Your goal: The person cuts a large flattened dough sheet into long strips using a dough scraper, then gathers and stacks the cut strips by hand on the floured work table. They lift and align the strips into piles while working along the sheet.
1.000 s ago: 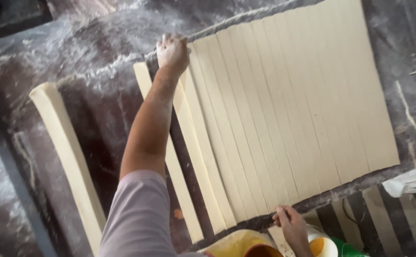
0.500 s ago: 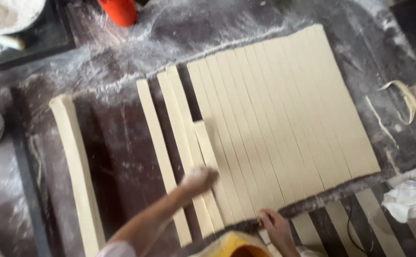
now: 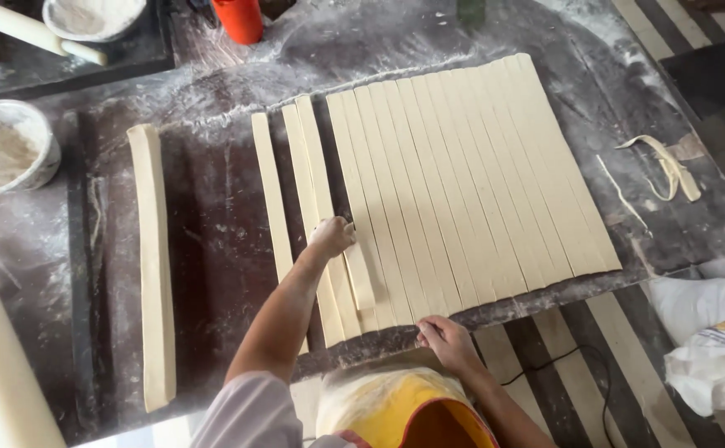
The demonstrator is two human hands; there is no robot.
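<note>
We look steeply down from our head-worn camera, fairly close above the floured dark table, which fills the single view past our own forearms at the bottom edge.

I think this is a bakery or a food workshop, not a home kitchen. I see a large dark worktable covered with flour, a big sheet of dough cut into long strips, bowls of flour, a rolling pin and a striped floor below.
</note>
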